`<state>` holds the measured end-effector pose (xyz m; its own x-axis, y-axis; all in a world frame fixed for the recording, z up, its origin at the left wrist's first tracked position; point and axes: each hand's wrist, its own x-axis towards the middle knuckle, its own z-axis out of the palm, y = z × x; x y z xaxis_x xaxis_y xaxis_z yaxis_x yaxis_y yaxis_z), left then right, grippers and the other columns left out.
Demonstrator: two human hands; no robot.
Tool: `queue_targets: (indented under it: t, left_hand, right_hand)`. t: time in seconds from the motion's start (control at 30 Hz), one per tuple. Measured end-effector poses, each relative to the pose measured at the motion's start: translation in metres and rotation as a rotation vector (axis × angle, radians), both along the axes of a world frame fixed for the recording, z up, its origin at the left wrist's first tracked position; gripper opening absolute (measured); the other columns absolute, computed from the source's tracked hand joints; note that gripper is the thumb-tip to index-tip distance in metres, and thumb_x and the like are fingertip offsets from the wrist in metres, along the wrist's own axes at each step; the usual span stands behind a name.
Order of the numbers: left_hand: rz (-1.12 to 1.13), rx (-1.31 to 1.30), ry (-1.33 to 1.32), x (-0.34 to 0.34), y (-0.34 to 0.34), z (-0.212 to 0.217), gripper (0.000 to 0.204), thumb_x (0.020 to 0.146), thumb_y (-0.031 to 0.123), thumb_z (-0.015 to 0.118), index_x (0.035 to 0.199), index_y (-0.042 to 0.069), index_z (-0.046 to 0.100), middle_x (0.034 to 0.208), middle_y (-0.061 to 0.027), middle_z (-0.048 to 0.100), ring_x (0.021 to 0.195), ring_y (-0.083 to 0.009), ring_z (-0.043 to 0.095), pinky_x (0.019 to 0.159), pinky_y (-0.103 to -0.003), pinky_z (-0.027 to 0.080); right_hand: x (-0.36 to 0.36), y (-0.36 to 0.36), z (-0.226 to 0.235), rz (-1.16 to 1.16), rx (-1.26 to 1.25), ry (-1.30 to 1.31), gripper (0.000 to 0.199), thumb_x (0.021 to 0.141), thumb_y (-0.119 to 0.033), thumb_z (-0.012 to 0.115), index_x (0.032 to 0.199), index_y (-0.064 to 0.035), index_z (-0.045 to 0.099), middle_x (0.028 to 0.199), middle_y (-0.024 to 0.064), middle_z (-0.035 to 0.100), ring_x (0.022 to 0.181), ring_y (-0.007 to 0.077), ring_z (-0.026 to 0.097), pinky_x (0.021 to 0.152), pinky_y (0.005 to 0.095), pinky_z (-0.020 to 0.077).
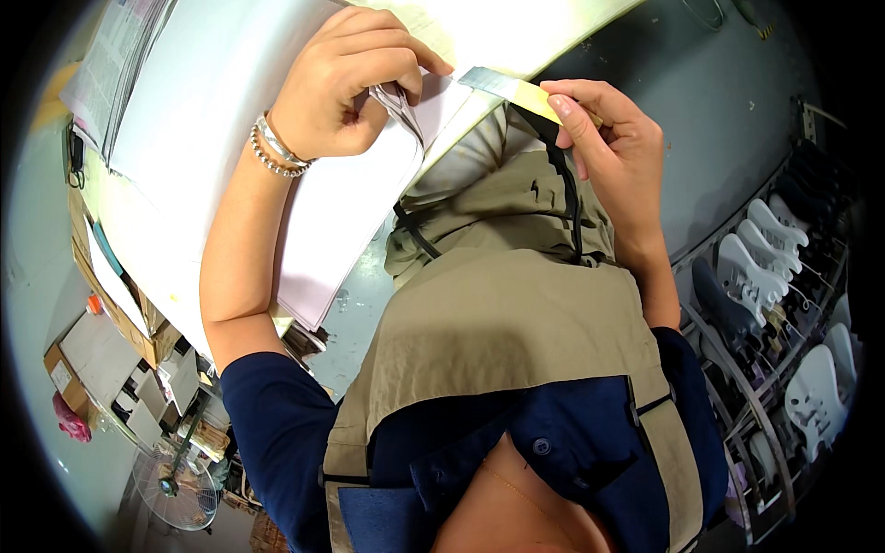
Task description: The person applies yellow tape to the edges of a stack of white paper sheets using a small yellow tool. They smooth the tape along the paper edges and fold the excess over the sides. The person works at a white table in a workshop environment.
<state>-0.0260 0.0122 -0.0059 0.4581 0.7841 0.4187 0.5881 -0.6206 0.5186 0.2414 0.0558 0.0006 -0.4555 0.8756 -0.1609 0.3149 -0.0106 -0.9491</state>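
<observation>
My left hand [355, 83], with bracelets at the wrist, is closed on the bunched edge of some pale sheets [350, 198] that look like paper. Its forefinger reaches toward the table edge. Between thumb and fingers, my right hand [608, 129] holds a flat yellow-handled tool [525, 95] with a grey, flat end. That end is at the edge of the sheets, close to my left fingertips. Whether it is a brush or a scraper is not plain. The sheets lie on a pale table [590, 17] and hang a little over its edge.
More large white sheets [198, 83] and a printed stack [115, 74] cover the table's left. On the right, a metal rack [737, 405] carries white guitar bodies [816, 396]. A fan [175, 484] and cardboard boxes [69, 378] stand at the lower left. My apron [507, 323] is near the table edge.
</observation>
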Motion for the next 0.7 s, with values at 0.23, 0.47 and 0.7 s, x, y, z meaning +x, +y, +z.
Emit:
queue_targets:
  t: [0.23,0.47,0.7]
  left_hand:
    - [-0.016,0.009,0.017,0.0014,0.0008,0.0027,0.018,0.049,0.004,0.053,0.067,0.008,0.053,0.097,-0.0092,0.074,0.079,-0.0268,0.055,0.075,-0.034,0.044]
    - [-0.010,0.067,0.017,-0.0004,-0.0006,-0.0010,0.017,0.050,0.004,0.054,0.066,0.007,0.054,0.094,-0.0083,0.075,0.078,-0.0262,0.055,0.074,-0.034,0.044]
    - [-0.015,0.093,0.023,-0.0012,-0.0004,0.0009,0.015,0.052,0.004,0.056,0.066,0.008,0.055,0.093,-0.0086,0.075,0.077,-0.0253,0.057,0.073,-0.034,0.045]
  right_hand:
    - [-0.0003,-0.0021,0.0058,0.024,0.053,0.001,0.013,0.092,-0.011,0.066,0.100,-0.0036,0.072,0.070,-0.0007,0.064,0.061,0.0022,0.054,0.049,0.0183,0.0365]
    - [-0.0013,-0.0033,0.0056,0.023,0.108,0.015,0.012,0.092,-0.009,0.066,0.100,-0.0024,0.072,0.074,0.0004,0.066,0.063,0.0035,0.056,0.051,0.0186,0.0387]
    - [-0.0020,-0.0028,0.0065,0.021,0.073,0.040,0.012,0.092,-0.009,0.066,0.099,-0.0013,0.071,0.077,0.0007,0.066,0.063,0.0040,0.055,0.052,0.0190,0.0391]
